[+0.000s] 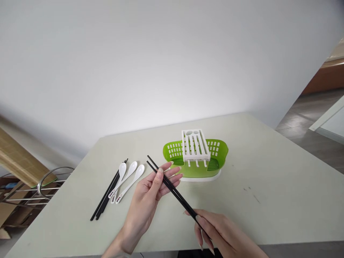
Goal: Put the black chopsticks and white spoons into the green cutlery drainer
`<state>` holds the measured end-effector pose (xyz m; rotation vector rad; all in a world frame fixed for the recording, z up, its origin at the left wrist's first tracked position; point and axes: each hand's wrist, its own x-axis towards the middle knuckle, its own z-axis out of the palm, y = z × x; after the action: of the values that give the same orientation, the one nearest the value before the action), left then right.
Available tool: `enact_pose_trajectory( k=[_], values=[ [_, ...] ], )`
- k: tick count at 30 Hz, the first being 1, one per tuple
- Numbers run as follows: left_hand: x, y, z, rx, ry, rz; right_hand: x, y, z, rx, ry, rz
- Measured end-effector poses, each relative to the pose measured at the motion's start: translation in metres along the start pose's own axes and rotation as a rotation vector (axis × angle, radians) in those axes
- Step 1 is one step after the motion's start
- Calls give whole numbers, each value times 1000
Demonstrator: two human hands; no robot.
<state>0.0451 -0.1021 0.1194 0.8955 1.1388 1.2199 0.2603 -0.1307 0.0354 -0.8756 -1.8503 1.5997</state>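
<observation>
A pair of black chopsticks (177,195) slants between my two hands above the table's front part. My left hand (153,191) faces palm up, its thumb pressing the chopsticks near their thin ends against the fingers. Lower right, my right hand (215,229) pinches the thicker ends between thumb and fingers. Beyond the hands stands a green cutlery basket (199,171) with a white slotted rack (196,145) across its middle and a white base under it. To the left lie several more black chopsticks (107,197) beside three white spoons (131,182), which partly overlap them.
The pale table (268,186) meets a white wall (172,64) at its back. Off the left edge are a metal wire rack (40,190) and a bamboo board (24,157). A tiled floor (311,111) shows at the right.
</observation>
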Motion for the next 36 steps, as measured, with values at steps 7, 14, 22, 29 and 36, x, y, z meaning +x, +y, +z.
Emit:
enact_pose_trajectory(
  k=[7,14,22,29,36],
  values=[
    [2,2,-5,20,7,4,-1,-7,0,71,-39,51],
    [4,4,-9,44,44,23,-1,-21,-3,129,-51,135],
    [5,3,-12,46,77,49,-2,-18,-2,96,-21,169],
    [3,3,-16,140,12,31,-1,-5,0,-59,71,105],
    [2,6,-21,286,-49,-2,-5,5,3,-90,148,98]
  ],
)
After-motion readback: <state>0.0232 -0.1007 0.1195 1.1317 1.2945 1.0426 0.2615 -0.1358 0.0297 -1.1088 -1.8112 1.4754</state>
